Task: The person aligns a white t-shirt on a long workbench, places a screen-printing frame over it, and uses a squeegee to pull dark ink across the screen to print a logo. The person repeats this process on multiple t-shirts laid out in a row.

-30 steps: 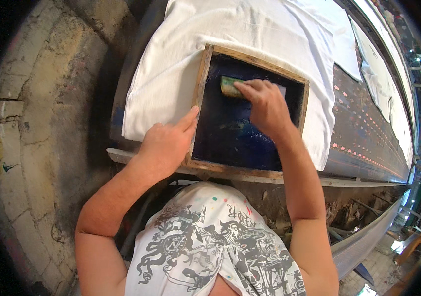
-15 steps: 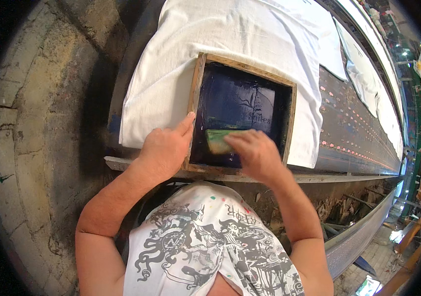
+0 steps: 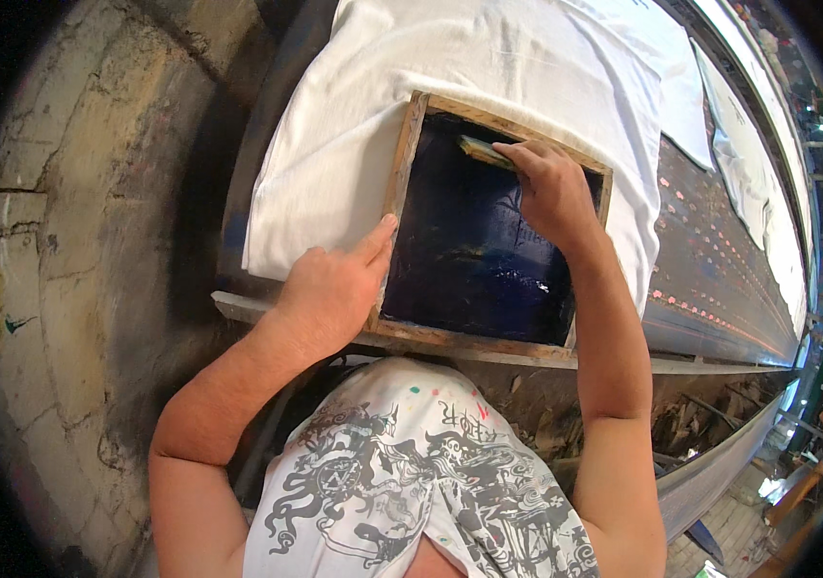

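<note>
A wooden screen-printing frame (image 3: 404,159) lies on a white cloth garment (image 3: 320,188), its dark mesh (image 3: 455,231) wet with dark blue ink. My right hand (image 3: 553,191) is closed on a squeegee (image 3: 481,151) near the far side inside the frame; the hand hides the squeegee's right part. A faint line design shows in the mesh below that hand. On the frame's left side rests my left hand (image 3: 332,289), index finger stretched along the wood and thumb side against it. Its other fingers are curled and partly hidden.
The garment lies on a long dark table (image 3: 710,260) with rows of small pink marks on its surface. More white cloths (image 3: 744,173) lie further along to the right. A metal rail (image 3: 238,306) runs along the table's near edge. Cracked concrete floor (image 3: 74,289) is at left.
My right hand has pushed the squeegee from the near side of the mesh to the far side. The left hand stays at the frame's left side. The view has shifted slightly.
</note>
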Demonstrator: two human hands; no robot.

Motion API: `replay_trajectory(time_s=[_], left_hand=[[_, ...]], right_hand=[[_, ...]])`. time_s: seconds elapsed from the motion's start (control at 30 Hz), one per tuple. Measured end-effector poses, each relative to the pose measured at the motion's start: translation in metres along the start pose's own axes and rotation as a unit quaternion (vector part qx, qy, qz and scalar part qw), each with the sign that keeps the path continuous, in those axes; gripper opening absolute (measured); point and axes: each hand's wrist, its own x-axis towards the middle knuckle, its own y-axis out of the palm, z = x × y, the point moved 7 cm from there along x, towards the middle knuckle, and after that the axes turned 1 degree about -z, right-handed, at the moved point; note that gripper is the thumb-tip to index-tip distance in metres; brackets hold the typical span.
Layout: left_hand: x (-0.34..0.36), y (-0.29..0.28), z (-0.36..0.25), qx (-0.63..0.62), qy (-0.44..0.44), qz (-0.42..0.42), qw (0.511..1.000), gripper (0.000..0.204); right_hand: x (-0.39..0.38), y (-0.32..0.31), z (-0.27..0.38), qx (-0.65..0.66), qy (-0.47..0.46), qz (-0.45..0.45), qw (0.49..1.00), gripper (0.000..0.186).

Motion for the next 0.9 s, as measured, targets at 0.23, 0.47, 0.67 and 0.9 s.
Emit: replay_trajectory(time_s=[0.23,0.47,0.67,0.9], left_hand=[[0.001,0.005,0.002,-0.023,-0.003,-0.009,1.0,0.069],[0.004,-0.003,-0.003,-0.055,-0.021,0.0,0.998,0.069],[0.004,-0.004,-0.002,-0.085,-0.036,-0.001,0.996,0.072],[0.004,-0.005,-0.002,-0.086,-0.044,0.017,0.995,0.075]], right_hand=[[-0.023,0.008,0.046,0.017,-0.11,0.042,0.993,0.052],[-0.044,-0.004,0.009,0.055,-0.198,0.119,0.971,0.049],[-0.091,-0.027,-0.029,0.023,-0.135,0.146,0.98,0.053],[-0.158,-0.024,0.011,0.003,-0.005,0.026,1.0,0.057]])
